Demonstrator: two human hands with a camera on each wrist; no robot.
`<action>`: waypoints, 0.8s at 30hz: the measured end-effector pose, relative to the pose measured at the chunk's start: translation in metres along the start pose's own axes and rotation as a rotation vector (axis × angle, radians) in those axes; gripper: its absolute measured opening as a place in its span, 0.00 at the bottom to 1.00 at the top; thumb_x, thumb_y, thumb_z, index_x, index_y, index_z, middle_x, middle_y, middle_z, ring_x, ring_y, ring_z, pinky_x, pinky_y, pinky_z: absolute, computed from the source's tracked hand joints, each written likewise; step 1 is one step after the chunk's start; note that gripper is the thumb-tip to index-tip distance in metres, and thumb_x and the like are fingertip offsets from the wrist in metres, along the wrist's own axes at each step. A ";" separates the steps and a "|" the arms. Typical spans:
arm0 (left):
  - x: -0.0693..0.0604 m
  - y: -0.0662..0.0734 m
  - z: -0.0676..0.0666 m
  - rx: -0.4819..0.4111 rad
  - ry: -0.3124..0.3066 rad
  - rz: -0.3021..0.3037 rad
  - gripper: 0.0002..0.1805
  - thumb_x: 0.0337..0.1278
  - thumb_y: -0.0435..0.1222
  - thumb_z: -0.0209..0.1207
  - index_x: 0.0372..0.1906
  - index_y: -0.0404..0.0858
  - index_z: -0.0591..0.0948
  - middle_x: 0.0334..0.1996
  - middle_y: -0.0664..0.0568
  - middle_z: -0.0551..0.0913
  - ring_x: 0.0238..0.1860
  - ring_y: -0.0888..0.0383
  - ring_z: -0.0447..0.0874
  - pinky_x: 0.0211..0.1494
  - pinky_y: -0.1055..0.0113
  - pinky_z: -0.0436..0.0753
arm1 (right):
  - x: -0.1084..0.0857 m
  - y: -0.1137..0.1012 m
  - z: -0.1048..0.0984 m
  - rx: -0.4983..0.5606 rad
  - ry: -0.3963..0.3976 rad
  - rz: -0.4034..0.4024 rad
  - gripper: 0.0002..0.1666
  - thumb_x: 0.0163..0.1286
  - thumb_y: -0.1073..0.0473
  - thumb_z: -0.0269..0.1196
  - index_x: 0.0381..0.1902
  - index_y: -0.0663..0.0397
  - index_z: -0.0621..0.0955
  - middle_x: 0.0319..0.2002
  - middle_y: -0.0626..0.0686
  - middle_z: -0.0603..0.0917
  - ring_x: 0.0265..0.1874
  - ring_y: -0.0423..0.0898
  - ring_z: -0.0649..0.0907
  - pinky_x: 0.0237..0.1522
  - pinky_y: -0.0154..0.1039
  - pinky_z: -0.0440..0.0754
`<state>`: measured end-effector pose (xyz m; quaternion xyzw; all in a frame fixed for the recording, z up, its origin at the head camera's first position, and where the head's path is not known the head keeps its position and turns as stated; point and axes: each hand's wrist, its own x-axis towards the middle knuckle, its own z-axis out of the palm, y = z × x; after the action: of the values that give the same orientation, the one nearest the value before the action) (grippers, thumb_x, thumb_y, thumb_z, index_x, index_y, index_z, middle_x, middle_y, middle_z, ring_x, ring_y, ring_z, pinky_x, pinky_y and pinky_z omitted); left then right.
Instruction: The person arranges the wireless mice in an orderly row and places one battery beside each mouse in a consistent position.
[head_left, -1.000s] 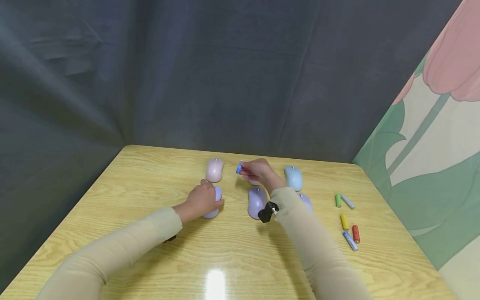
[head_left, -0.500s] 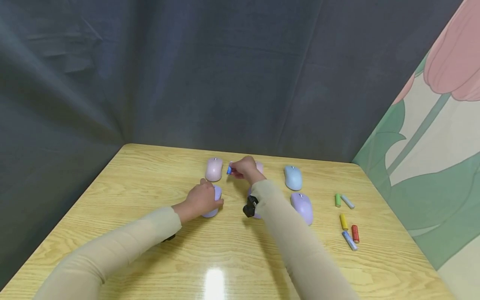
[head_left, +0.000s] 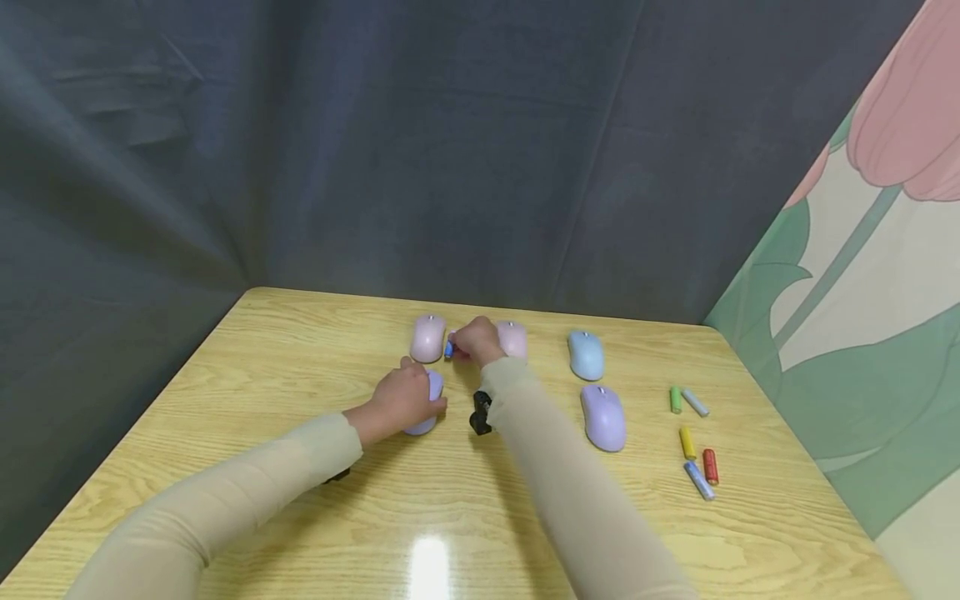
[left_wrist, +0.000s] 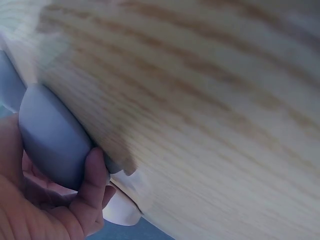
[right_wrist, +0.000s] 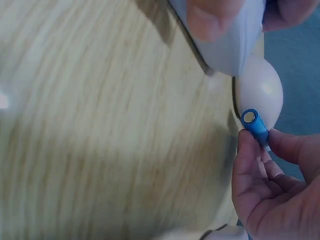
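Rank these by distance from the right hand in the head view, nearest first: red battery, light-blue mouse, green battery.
From the right hand:
1. Light-blue mouse: to its right.
2. Green battery: farther right, beyond the mouse.
3. Red battery: farthest right of the three, and closest to the viewer.

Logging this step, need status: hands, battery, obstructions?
Left hand gripping purple mouse. Right hand pinching blue battery. Pink mouse close beside battery; no obstruction evident.
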<state>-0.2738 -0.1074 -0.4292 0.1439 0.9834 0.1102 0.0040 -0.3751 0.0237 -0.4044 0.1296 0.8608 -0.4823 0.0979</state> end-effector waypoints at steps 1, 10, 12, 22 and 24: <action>0.000 -0.001 0.001 -0.005 0.003 0.002 0.32 0.57 0.53 0.63 0.36 0.22 0.77 0.32 0.41 0.69 0.21 0.52 0.77 0.23 0.62 0.80 | -0.001 0.000 0.001 -0.011 -0.001 -0.001 0.06 0.64 0.66 0.65 0.33 0.67 0.83 0.29 0.60 0.86 0.27 0.50 0.86 0.32 0.42 0.84; -0.001 -0.001 -0.001 -0.008 0.043 0.035 0.30 0.56 0.52 0.63 0.33 0.24 0.79 0.32 0.40 0.71 0.22 0.52 0.77 0.24 0.61 0.80 | -0.001 0.004 0.003 -0.086 0.013 0.001 0.07 0.65 0.63 0.63 0.30 0.64 0.82 0.25 0.57 0.85 0.19 0.45 0.81 0.28 0.38 0.82; -0.001 -0.001 -0.001 -0.005 0.044 0.036 0.30 0.56 0.53 0.63 0.33 0.24 0.79 0.32 0.40 0.71 0.22 0.52 0.77 0.24 0.61 0.80 | 0.001 0.005 0.004 -0.104 0.019 -0.005 0.08 0.65 0.62 0.64 0.31 0.64 0.82 0.23 0.56 0.84 0.17 0.44 0.80 0.24 0.36 0.81; -0.002 -0.001 -0.001 -0.001 0.039 0.042 0.31 0.56 0.53 0.63 0.34 0.23 0.78 0.31 0.40 0.71 0.22 0.53 0.77 0.25 0.61 0.81 | 0.003 0.006 0.007 -0.181 0.046 -0.040 0.11 0.66 0.58 0.65 0.29 0.62 0.83 0.22 0.56 0.84 0.16 0.44 0.80 0.16 0.33 0.74; -0.002 -0.001 -0.001 0.002 0.037 0.039 0.31 0.56 0.53 0.63 0.34 0.23 0.78 0.32 0.40 0.70 0.22 0.53 0.77 0.25 0.61 0.81 | 0.002 0.006 0.007 -0.181 0.046 -0.048 0.11 0.66 0.58 0.66 0.31 0.62 0.83 0.23 0.56 0.84 0.17 0.44 0.81 0.17 0.33 0.75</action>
<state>-0.2727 -0.1095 -0.4283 0.1607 0.9805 0.1120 -0.0166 -0.3750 0.0209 -0.4140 0.1108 0.9057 -0.4017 0.0777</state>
